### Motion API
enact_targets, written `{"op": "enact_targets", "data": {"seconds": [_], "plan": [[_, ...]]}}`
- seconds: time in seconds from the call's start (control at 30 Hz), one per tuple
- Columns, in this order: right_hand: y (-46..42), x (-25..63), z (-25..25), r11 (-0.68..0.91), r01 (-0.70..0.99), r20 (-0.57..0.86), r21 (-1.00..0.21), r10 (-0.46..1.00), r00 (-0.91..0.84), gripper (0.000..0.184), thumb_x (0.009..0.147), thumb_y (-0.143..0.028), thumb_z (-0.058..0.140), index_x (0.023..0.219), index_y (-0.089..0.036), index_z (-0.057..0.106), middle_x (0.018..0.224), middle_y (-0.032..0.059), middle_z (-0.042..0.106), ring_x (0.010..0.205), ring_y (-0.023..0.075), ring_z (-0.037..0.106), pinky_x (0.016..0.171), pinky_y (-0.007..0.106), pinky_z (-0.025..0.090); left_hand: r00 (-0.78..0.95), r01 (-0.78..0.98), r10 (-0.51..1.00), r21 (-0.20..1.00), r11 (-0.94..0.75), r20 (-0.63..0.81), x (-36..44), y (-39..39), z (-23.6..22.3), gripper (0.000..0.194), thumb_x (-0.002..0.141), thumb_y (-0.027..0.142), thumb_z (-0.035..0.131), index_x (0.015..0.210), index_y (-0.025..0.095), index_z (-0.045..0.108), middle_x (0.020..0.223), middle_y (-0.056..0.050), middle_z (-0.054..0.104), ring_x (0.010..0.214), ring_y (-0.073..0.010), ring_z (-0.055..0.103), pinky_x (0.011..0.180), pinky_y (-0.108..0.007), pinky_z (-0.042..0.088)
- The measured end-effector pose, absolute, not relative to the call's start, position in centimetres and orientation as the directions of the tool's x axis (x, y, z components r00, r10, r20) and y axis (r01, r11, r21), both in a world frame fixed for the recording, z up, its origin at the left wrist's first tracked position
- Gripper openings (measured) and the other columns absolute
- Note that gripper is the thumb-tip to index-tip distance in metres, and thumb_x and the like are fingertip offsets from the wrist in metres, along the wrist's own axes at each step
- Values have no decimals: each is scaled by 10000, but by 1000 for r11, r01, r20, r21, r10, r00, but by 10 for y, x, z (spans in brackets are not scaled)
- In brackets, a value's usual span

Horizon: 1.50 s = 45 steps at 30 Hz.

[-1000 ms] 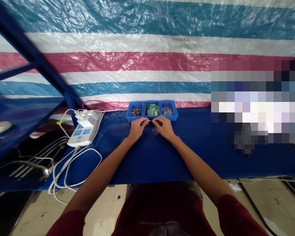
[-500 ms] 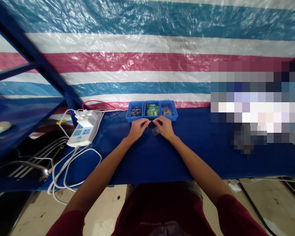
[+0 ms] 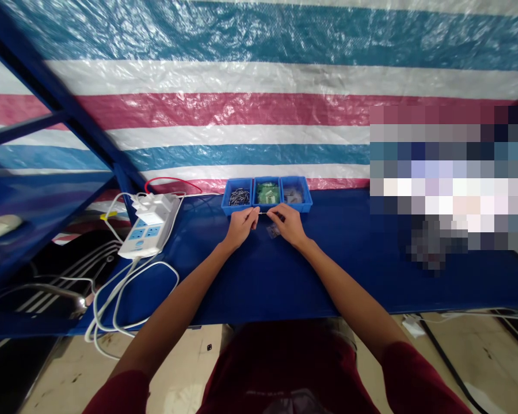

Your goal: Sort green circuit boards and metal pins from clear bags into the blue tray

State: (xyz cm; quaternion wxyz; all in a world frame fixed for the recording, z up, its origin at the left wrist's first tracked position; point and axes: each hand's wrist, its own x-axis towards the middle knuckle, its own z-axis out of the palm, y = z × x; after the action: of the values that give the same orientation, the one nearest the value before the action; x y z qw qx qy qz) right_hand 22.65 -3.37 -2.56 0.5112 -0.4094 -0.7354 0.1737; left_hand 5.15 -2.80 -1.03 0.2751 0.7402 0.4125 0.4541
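Observation:
My left hand is closed in a pinch just in front of the blue bins. Facing it, my right hand pinches too, its fingertips a short gap away. A small, thin, pale piece bridges that gap, with its ends hidden in the fingers; its kind is too small to make out. Below the right fingers a small clear plastic bag lies on the table, partly covered by that hand.
Three joined blue bins hold small dark-and-silver metal pieces, green items and clear small bags. A white power strip with plugs and looping cables sits left on the blue table. The right side is pixelated.
The left fingers have shifted and folded in closer together. More of the pale piece shows between the fingertips. My right hand has barely moved.

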Motion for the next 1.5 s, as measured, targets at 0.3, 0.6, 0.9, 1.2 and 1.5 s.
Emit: {"op": "enact_targets", "data": {"seconds": [0.3,0.6,0.9,1.2,1.5], "plan": [[-30,226,-30,550,477,536,-685,824,-181,431,981,-464,434,724,-191,646,716,31,642,660,148,565,677,265,423,156,233,869,838,-494,469,51,-19,-21,296,859,453,632,857,171,721,869,-52,731,636,-134,617,572,-239,482],[-33,227,-26,501,524,585,-689,811,-5,368,971,-411,451,795,-187,684,758,46,671,659,159,576,669,278,446,155,321,840,777,-541,520,49,-20,-17,253,868,423,630,916,186,704,760,-16,684,670,-135,609,676,-256,489],[-38,226,-22,523,484,546,-702,831,-107,257,946,-315,482,1025,-203,699,876,60,670,692,162,574,698,290,484,147,302,856,801,-516,496,50,-21,-14,237,812,415,684,775,182,657,738,-11,665,676,-141,599,685,-260,486],[-34,228,-25,510,523,573,-683,818,-50,257,945,-275,457,964,-184,697,857,61,678,679,161,584,707,285,484,-183,633,566,536,-558,804,26,-10,4,248,957,355,503,966,210,705,967,-72,720,958,-234,627,944,-398,436],[-38,237,-14,253,892,236,-375,956,-172,280,821,-456,689,891,-185,697,913,114,717,842,260,659,732,341,472,183,837,746,297,-460,640,28,-3,-8,237,933,248,492,1060,189,683,1132,-122,696,1151,-321,559,983,-487,332]]}}
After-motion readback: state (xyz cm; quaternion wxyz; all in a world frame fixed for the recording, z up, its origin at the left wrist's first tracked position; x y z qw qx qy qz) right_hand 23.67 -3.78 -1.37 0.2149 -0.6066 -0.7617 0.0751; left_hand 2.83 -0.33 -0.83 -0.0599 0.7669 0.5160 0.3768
